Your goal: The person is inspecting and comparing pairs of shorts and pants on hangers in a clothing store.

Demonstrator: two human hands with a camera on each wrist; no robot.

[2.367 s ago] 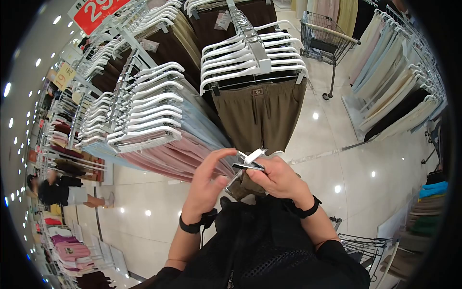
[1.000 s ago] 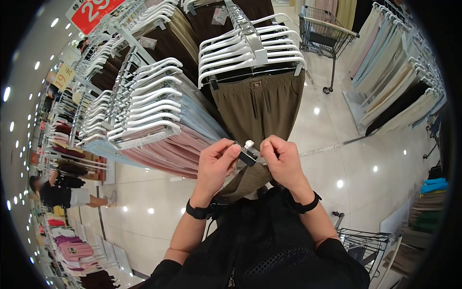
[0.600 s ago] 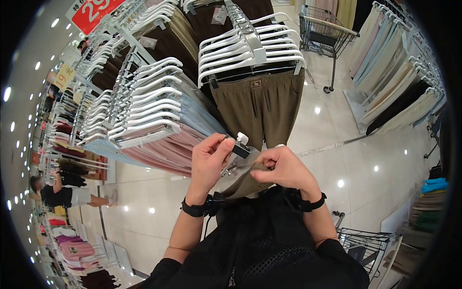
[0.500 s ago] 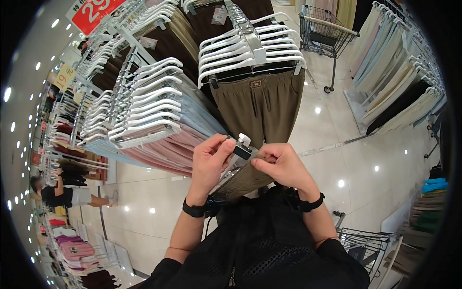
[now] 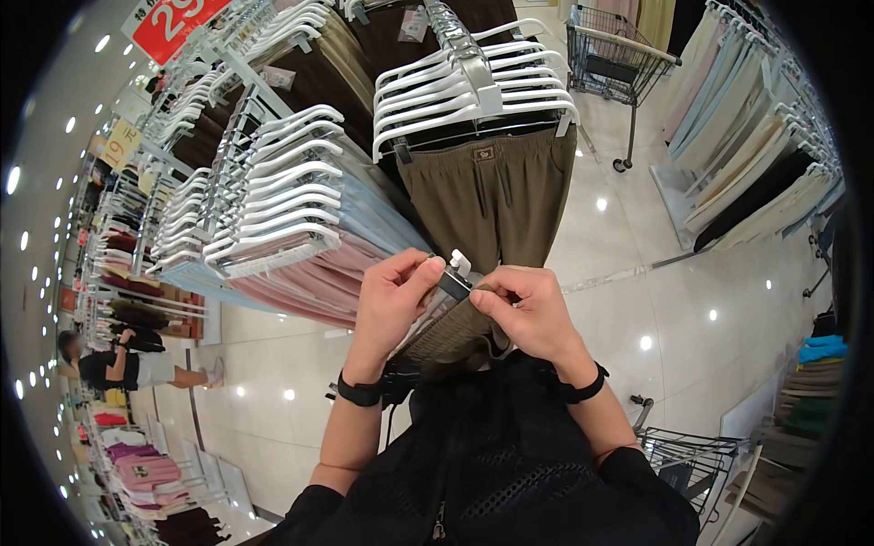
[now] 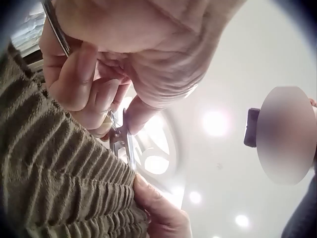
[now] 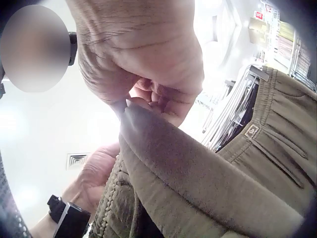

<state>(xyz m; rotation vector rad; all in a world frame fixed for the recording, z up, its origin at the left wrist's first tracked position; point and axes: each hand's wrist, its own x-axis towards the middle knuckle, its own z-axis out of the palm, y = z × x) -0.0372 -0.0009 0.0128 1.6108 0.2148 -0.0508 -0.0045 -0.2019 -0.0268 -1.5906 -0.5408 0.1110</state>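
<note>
In the head view my left hand (image 5: 387, 314) pinches the dark clip (image 5: 454, 285) at the end of a hanger, its white tip (image 5: 461, 264) standing up beside the fingers. My right hand (image 5: 528, 312) pinches the upper edge of an olive-brown garment (image 5: 446, 338) right next to that clip. The left wrist view has the metal clip (image 6: 121, 140) between thumb and fingers, touching the gathered elastic waistband (image 6: 64, 173). From the right wrist, a fold of brown cloth (image 7: 183, 158) hangs from my right fingertips.
Ahead, brown trousers (image 5: 492, 196) hang on a rack of white hangers (image 5: 437, 118). Pink trousers (image 5: 309, 282) hang to the left. A shopping cart (image 5: 619, 64) stands at the back right, another cart (image 5: 696, 460) near my right elbow. A person (image 5: 118, 367) stands far left.
The right hand has moved from apart to beside the clip, bringing the garment's edge up to it. The left hand has kept its hold on the clip, and the waistband now lies flatter along the hanger.
</note>
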